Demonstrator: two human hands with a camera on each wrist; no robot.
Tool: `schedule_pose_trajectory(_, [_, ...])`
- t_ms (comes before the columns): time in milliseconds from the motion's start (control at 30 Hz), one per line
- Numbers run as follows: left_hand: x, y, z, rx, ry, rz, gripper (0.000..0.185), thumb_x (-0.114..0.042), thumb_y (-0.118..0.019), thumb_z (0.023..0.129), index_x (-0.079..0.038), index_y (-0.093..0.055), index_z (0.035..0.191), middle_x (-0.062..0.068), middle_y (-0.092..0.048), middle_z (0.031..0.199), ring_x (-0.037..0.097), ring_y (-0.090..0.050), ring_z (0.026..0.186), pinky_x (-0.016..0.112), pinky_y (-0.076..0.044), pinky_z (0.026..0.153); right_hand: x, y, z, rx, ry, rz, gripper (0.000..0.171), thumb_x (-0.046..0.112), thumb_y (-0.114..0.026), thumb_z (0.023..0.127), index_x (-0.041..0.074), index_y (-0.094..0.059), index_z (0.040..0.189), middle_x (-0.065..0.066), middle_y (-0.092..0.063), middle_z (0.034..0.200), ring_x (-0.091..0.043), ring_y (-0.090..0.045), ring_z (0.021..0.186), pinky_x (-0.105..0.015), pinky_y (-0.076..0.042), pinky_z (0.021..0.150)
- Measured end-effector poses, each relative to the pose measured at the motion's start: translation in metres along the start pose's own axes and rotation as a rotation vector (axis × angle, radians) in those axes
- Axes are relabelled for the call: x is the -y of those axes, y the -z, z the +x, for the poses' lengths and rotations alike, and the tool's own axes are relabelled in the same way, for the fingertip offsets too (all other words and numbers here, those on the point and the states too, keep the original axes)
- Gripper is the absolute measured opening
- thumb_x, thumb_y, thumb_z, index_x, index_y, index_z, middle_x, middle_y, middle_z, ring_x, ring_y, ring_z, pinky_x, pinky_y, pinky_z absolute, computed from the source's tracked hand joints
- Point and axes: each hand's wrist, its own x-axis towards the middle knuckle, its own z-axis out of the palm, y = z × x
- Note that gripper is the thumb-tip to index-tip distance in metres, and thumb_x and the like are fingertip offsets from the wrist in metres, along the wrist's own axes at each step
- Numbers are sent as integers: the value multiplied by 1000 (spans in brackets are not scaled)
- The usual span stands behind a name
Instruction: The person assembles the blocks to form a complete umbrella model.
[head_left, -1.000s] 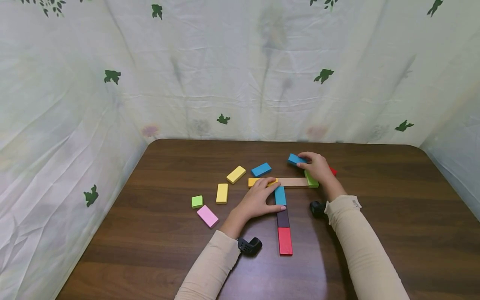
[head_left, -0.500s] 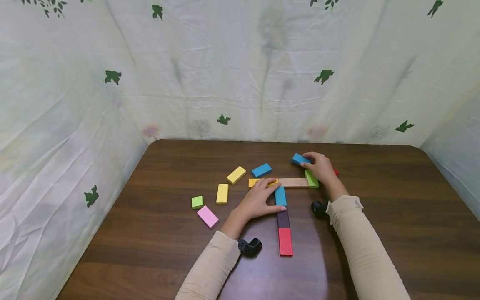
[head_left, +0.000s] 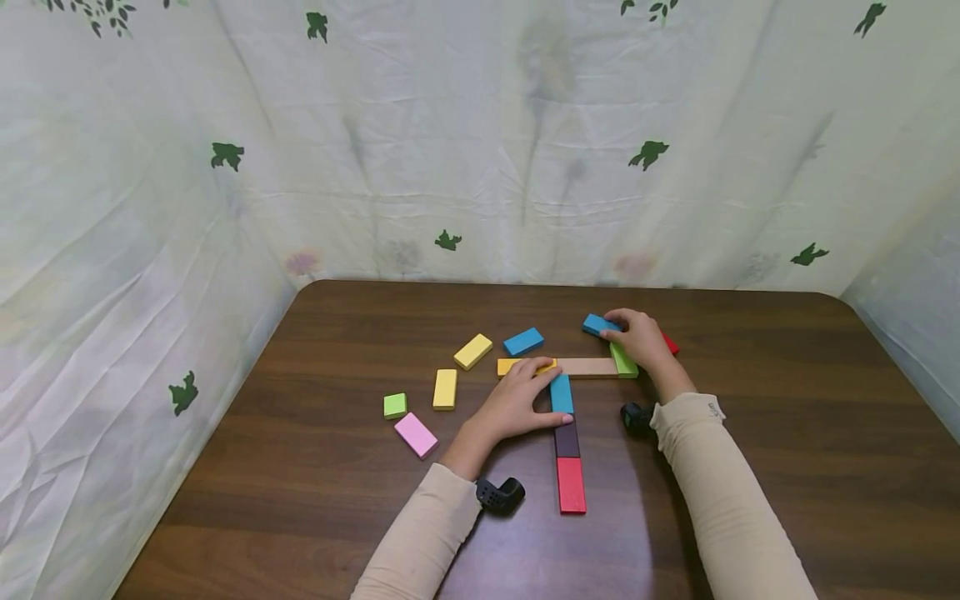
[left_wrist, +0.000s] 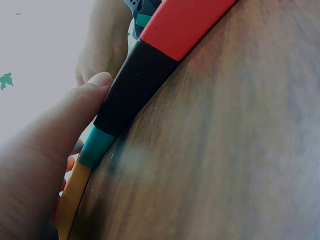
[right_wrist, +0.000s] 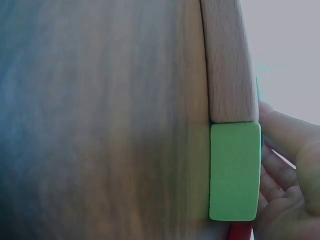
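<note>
Block in blue (head_left: 597, 325), right of centre on the desk's (head_left: 787, 433) far part, just beyond the green block (head_left: 624, 362), looks light, stiff and smooth, probably best gripped across its long sides; the right hand (head_left: 642, 342) pinches its right end, the left hand (head_left: 513, 405) lies spread by the orange block (head_left: 508, 367)

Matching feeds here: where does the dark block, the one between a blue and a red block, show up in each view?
Head: dark block right of centre, lower half.
Left wrist: dark block left of centre, upper half, lying diagonally.
Right wrist: not in it.
Landmark shared by head and left wrist: the red block against its end.
</note>
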Motion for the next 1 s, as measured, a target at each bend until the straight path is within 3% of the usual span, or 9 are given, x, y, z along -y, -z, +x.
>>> schedule_pose_trajectory(700, [0,-1,1,3,3,8,79,-71,-37,64,-22,-34,127,-3,-27,127,15,-20,116,35,-26,91,1,2,0,-13,2,16,31,21,-52,81,8,-51,110,-11,-49,109,-26,-44,95,-38,-38,74])
schedule_pose_trajectory(1000, [0,-1,1,9,11,4,79,-71,-37,64,-22,-34,127,-3,-27,127,14,-19,117,35,-26,91,4,5,-5,-46,23,59,43,26,-51,81,4,-42,118,-15,-43,114,-30,-41,102,-42,-36,79])
